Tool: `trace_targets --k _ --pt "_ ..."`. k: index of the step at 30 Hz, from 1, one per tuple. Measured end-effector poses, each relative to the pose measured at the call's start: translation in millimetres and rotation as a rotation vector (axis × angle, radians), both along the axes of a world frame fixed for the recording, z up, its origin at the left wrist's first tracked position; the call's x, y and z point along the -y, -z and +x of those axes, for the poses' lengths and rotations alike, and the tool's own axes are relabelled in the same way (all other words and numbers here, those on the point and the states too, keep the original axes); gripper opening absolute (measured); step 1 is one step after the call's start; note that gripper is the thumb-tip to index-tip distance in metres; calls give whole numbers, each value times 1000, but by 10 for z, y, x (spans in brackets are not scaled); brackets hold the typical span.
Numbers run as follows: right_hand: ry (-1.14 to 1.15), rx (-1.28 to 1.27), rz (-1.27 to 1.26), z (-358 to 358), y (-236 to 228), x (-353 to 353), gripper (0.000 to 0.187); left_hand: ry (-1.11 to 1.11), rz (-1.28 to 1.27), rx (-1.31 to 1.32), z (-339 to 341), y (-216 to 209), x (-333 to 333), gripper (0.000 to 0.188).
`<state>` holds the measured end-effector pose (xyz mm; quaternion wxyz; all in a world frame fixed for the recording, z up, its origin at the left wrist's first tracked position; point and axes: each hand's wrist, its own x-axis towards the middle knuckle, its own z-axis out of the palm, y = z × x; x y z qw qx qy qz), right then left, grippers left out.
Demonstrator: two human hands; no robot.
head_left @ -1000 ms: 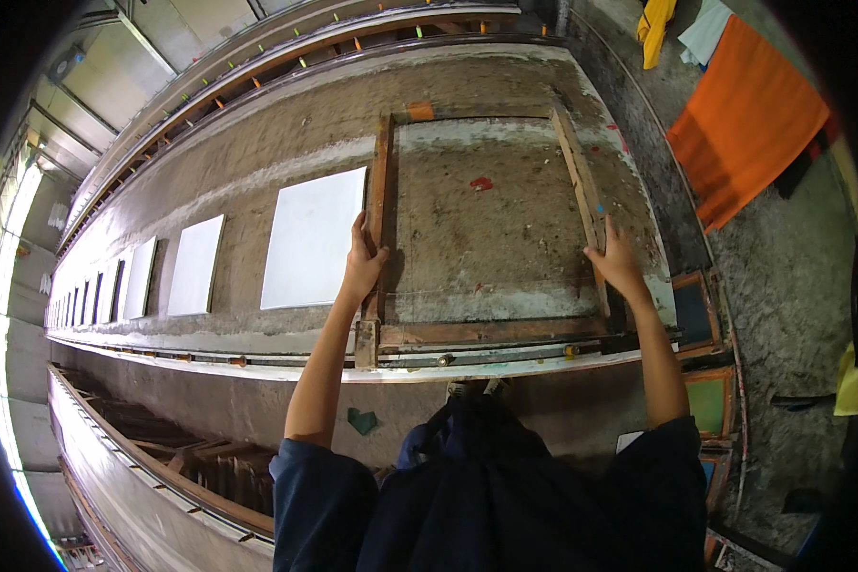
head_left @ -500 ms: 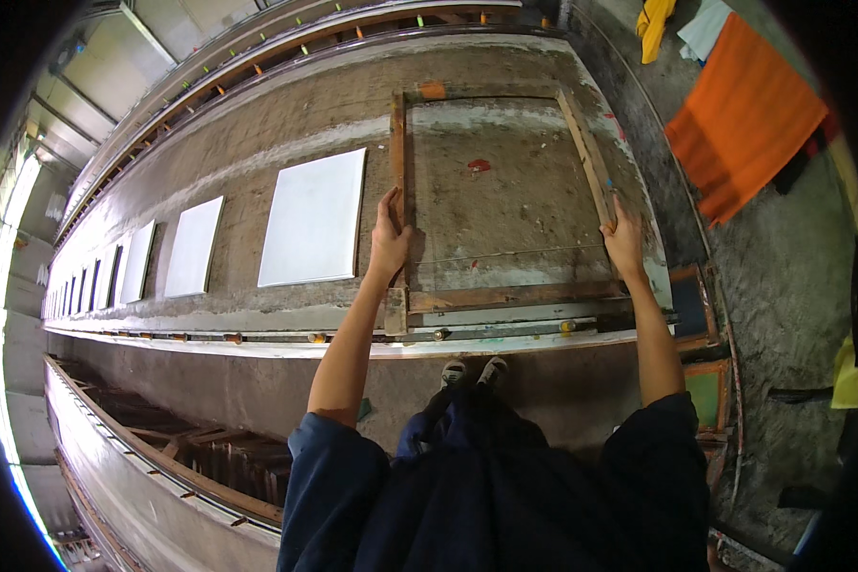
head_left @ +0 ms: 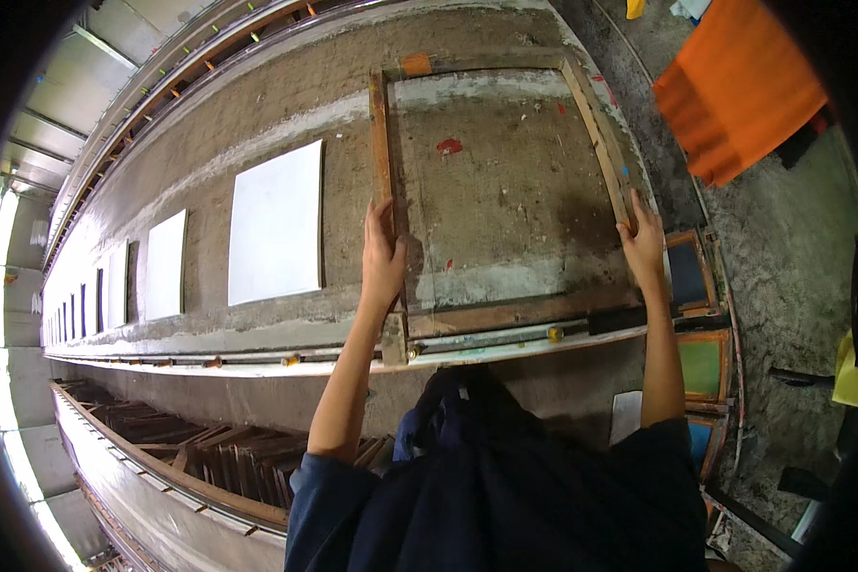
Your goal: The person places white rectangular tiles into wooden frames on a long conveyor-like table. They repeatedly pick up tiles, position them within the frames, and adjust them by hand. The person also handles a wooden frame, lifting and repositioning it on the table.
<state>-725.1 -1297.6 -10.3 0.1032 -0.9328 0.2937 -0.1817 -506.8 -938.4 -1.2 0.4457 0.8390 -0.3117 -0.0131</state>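
Observation:
A large rectangular wooden frame (head_left: 381,133) lies over the long, stained table (head_left: 343,119), with an orange patch on its far bar. The stained surface shows through its middle; whether a mesh is stretched across it I cannot tell. My left hand (head_left: 383,265) grips the left bar near its lower part, fingers on the outer side and thumb inward. On the opposite bar, my right hand (head_left: 644,240) is closed around the wood. Both forearms reach forward from the near side. Left of the frame lies a flat white panel (head_left: 276,224), separated from it by a narrow gap.
More white panels (head_left: 166,265) run in a row leftward. A rail with small fittings (head_left: 291,359) follows the table's near edge. Orange cloth (head_left: 739,91) hangs at the far right. Framed screens (head_left: 703,367) stand below the right end; a wooden rack (head_left: 229,448) lies behind left.
My view has shifted forward and right, and my feet have gone out of sight. The wooden frame, held in both hands, sits slightly farther right of the nearest white panel.

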Motion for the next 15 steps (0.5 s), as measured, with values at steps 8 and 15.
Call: trace_targets --k 8,15 --pt "61 101 164 56 -116 -165 60 38 -239 -309 -3 -94 -1 68" --pt "-35 88 134 47 -89 -163 57 53 -143 -144 -32 -42 -46 79"
